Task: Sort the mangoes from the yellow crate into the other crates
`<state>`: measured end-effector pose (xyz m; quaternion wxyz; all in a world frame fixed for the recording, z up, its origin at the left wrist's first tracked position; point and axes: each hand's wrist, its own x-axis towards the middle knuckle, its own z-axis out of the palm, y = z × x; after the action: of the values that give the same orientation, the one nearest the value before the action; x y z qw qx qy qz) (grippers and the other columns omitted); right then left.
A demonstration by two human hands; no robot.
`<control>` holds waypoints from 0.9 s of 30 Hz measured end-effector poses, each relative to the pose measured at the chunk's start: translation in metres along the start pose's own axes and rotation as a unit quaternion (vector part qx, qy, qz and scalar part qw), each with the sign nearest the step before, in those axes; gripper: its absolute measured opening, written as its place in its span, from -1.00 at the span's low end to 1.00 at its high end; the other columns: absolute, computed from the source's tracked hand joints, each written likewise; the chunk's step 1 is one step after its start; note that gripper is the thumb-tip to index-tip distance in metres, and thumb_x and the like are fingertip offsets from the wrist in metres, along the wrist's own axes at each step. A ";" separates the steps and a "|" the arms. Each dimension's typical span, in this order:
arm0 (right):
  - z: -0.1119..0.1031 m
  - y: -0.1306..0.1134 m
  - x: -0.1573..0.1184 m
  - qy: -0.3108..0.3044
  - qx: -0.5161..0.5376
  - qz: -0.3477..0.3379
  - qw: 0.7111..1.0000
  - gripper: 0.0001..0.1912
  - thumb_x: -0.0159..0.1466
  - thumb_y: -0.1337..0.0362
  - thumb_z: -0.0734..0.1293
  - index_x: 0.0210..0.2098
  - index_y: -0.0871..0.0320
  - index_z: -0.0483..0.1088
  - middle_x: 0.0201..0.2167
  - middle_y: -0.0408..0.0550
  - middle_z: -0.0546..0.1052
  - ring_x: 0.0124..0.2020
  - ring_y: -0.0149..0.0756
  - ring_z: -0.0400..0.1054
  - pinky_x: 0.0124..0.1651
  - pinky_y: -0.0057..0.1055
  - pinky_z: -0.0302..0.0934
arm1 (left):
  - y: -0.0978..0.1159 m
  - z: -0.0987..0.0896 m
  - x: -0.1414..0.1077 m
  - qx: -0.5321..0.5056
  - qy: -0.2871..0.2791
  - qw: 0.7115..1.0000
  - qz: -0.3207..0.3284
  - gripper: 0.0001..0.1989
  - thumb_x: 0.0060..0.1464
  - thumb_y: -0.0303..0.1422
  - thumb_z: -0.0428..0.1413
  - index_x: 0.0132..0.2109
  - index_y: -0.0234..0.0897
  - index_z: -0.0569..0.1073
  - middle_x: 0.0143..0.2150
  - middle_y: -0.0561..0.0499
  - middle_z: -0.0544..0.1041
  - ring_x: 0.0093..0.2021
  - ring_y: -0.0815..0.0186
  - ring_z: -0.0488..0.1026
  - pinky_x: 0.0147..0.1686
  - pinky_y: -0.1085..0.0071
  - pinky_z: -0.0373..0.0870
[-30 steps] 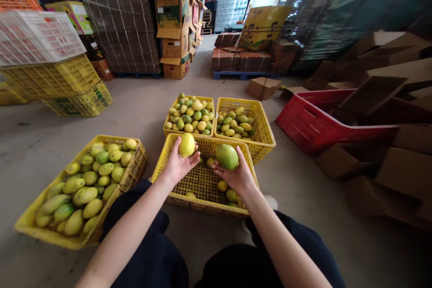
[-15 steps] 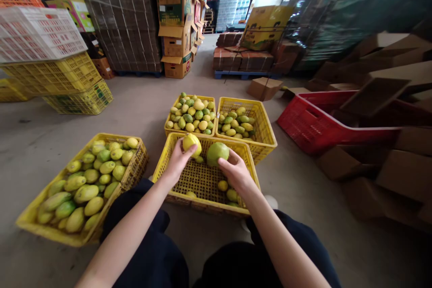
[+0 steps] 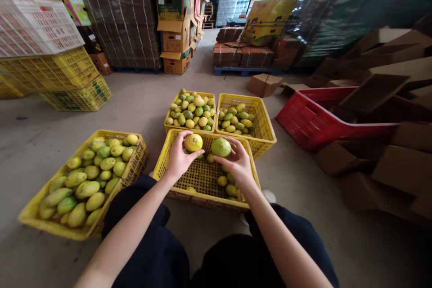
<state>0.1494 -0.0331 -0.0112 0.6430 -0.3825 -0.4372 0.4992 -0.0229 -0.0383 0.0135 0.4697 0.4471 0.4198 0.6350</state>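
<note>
My left hand [image 3: 180, 155] is closed round a yellow lemon [image 3: 193, 142], with one end of the fruit turned up towards me. Opposite it, my right hand [image 3: 238, 162] grips a green lemon [image 3: 221, 147] between thumb and fingers. Both fruits are held apart, above the far half of a yellow plastic crate [image 3: 202, 200] between my legs. On that crate's perforated floor lie several lemons [image 3: 231, 190], mostly along the right side. Parts of the crate's contents are hidden behind my hands.
A fuller yellow crate of lemons [image 3: 135, 168] stands at my left. Two more, a heaped crate [image 3: 190, 128] and a partly filled crate [image 3: 265, 137], adjoin the far side. To the right are a red crate [image 3: 303, 121] and cardboard boxes [image 3: 401, 171]; stacked crates [image 3: 74, 94] stand left.
Both lemons have been turned in my fingers, so their ends now face me more. My right hand has risen slightly with the green one. The view has shifted a little.
</note>
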 end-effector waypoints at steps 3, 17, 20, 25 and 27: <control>-0.001 -0.001 0.000 0.000 0.007 0.014 1.000 -0.38 -0.25 0.49 0.57 -0.19 0.03 0.45 -0.14 -0.16 0.53 -0.12 -0.27 0.41 0.00 -0.32 0.30 | 0.000 0.002 0.000 -0.014 0.010 0.999 -0.027 -0.46 -0.43 -0.66 0.35 -0.20 -0.21 0.49 -0.04 -0.02 0.45 0.00 0.24 0.36 -0.16 0.53 0.36; -0.006 -0.013 0.006 -0.018 0.169 0.165 0.972 -0.65 -0.03 0.21 0.51 -0.27 0.12 0.42 -0.39 -0.12 0.58 -0.47 -0.31 0.47 -0.48 -0.44 0.39 | -0.012 -0.003 0.011 -0.147 -0.050 0.958 -0.242 -0.62 -0.06 -0.14 0.27 -0.18 -0.34 0.48 -0.35 -0.07 0.55 -0.47 0.32 0.52 -0.54 0.53 0.47; -0.006 -0.013 0.007 -0.042 0.176 0.213 0.960 -0.70 0.07 0.12 0.45 -0.28 0.14 0.43 -0.47 -0.08 0.57 -0.56 -0.30 0.46 -0.57 -0.43 0.38 | -0.011 -0.001 0.012 -0.173 -0.036 0.942 -0.285 -0.62 0.07 -0.09 0.15 -0.21 -0.38 0.48 -0.45 -0.06 0.53 -0.57 0.37 0.49 -0.59 0.57 0.44; -0.005 -0.012 0.006 -0.085 0.173 0.267 0.944 -0.63 0.18 -0.02 0.33 -0.31 0.19 0.44 -0.57 -0.02 0.54 -0.62 -0.30 0.42 -0.60 -0.43 0.35 | -0.012 0.002 0.014 -0.195 -0.034 0.923 -0.330 -0.53 0.15 -0.03 0.03 -0.16 -0.43 0.46 -0.48 -0.06 0.51 -0.64 0.43 0.42 -0.66 0.59 0.37; -0.004 -0.012 0.006 -0.080 0.173 0.268 0.944 -0.62 0.19 -0.05 0.31 -0.32 0.17 0.44 -0.55 -0.04 0.55 -0.61 -0.32 0.41 -0.60 -0.43 0.34 | -0.013 0.003 0.015 -0.201 -0.046 0.918 -0.339 -0.51 0.20 -0.02 -0.05 -0.16 -0.43 0.46 -0.45 -0.08 0.52 -0.63 0.44 0.41 -0.67 0.58 0.35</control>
<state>0.1577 -0.0300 -0.0005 0.5044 -0.3272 -0.2756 0.7500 -0.0197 -0.0205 0.0042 0.7554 0.2029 0.3881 0.4874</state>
